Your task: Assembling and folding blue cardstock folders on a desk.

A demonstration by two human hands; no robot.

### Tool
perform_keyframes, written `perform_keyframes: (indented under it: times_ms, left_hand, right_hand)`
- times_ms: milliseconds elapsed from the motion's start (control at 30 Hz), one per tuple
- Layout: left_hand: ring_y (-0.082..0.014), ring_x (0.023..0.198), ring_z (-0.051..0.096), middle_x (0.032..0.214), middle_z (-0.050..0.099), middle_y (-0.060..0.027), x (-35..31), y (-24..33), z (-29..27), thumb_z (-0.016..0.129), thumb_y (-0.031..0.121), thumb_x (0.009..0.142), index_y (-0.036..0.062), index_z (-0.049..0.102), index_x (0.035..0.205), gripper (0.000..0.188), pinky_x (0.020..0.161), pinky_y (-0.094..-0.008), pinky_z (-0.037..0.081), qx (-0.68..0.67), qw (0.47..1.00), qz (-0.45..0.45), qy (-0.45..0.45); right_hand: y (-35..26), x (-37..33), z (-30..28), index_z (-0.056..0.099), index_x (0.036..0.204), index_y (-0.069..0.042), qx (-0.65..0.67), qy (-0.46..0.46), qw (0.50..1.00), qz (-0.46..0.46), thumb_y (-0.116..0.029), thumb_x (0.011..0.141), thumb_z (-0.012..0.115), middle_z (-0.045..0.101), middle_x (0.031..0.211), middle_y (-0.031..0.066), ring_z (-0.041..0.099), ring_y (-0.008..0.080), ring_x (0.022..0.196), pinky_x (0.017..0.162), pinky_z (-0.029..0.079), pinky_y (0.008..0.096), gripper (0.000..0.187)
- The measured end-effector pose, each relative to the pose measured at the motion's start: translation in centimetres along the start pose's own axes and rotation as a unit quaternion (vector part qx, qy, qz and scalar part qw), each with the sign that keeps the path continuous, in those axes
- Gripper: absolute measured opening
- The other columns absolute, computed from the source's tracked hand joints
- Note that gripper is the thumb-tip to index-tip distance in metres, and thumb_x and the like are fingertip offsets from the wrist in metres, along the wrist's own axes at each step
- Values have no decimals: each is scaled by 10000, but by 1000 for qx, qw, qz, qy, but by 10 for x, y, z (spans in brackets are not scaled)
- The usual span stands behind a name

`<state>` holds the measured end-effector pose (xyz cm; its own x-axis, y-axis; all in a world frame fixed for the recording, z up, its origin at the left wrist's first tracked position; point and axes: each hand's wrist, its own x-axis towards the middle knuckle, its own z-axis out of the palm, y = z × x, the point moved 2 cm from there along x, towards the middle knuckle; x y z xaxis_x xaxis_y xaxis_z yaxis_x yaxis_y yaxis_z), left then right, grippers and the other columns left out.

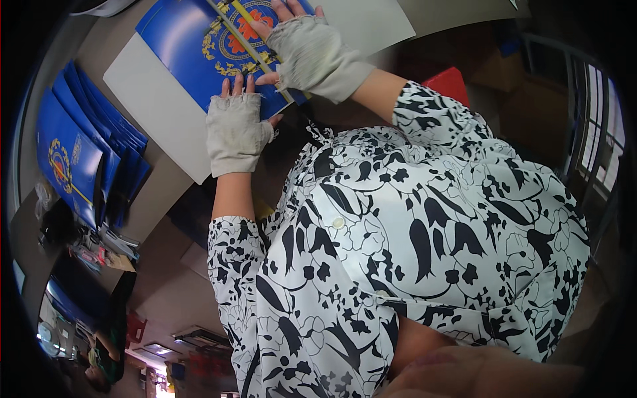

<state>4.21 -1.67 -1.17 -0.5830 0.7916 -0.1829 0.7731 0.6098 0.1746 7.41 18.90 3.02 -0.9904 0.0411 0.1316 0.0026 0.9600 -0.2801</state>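
A blue printed sheet (pixel 179 40) with a red emblem and a gold ring of figures lies before me on a larger white board (pixel 156 106). A narrow pale strip (pixel 247 45) runs slantwise across it, beside a yellow band. My left hand (pixel 233 129), in a worn whitish fingerless glove, rests flat on the blue sheet's near part, fingers stretched out. On the other side of the strip, my right hand (pixel 315 56), gloved the same way, lies with fingers spread. Its thumb reaches toward the strip's near end. Neither hand visibly grips anything.
Several blue folders (pixel 86 146) with similar print lie in a fanned stack on the left of the table. Small tools and loose items (pixel 106 249) sit near that edge. A red object (pixel 448 86) is beyond my right arm. Another person (pixel 103 351) is at the lower left.
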Motion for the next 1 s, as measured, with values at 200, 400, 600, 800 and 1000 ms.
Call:
perform_keyframes:
  times_ms: [200,400,600,800,1000]
  left_hand:
    - [-383,1477,428,1570,493,-189,-4,-4,6,796,582,784,26,493,1509,963,1180,-517,359,-2,1000,9,22]
    - [-376,1473,436,1570,496,-182,-3,-7,10,783,608,789,38,486,1524,976,1170,-525,367,5,1000,16,25]
    - [-372,1475,433,1568,500,-177,-2,-8,14,782,616,787,45,499,1516,969,1165,-543,366,0,999,16,43]
    - [-372,1470,436,1568,499,-171,-3,-8,13,782,613,789,97,522,1510,923,1172,-545,361,-10,999,16,44]
    - [-369,1463,444,1560,507,-168,-3,-8,12,778,610,794,156,553,1493,863,1165,-547,371,1,999,21,43]
  right_hand:
    - [-9,5,18,509,1497,-75,-43,-29,998,-27,-528,898,646,516,1494,294,452,469,1424,1141,303,689,764]
    - [-15,0,19,497,1510,-94,-10,-32,999,-38,-466,886,651,470,1542,294,406,485,1455,1145,298,700,743]
    - [-10,2,34,446,1546,-106,-3,-88,995,-36,-490,866,689,407,1595,282,374,498,1472,1159,278,705,818]
    - [-9,-1,36,443,1543,-89,-27,-97,993,-60,-496,871,689,374,1620,271,352,496,1487,1168,278,693,824]
    - [-9,-3,38,463,1521,-66,-22,-107,991,-78,-491,883,673,368,1626,265,342,497,1492,1167,274,699,795]
